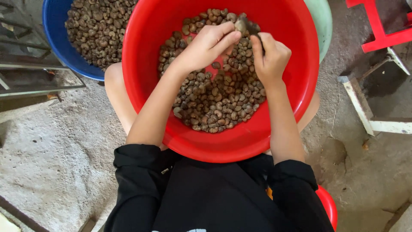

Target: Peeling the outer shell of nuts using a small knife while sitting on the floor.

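Observation:
A big red plastic basin (pixel 240 141) rests on my lap, part filled with several brown-grey raw cashew nuts (pixel 214 103). My left hand (pixel 206 45) hovers over the pile and pinches one nut (pixel 240 25) between thumb and fingers. My right hand (pixel 270 58) is closed around a small dark tool (pixel 253 28) whose tip meets that nut. Both forearms reach in from black sleeves at the bottom.
A blue basin (pixel 56 34) full of the same nuts stands at the upper left, touching the red one. A pale green rim (pixel 324 21) shows behind it on the right. Red stool legs (pixel 377 30) and white metal bars (pixel 360 103) stand on the concrete floor.

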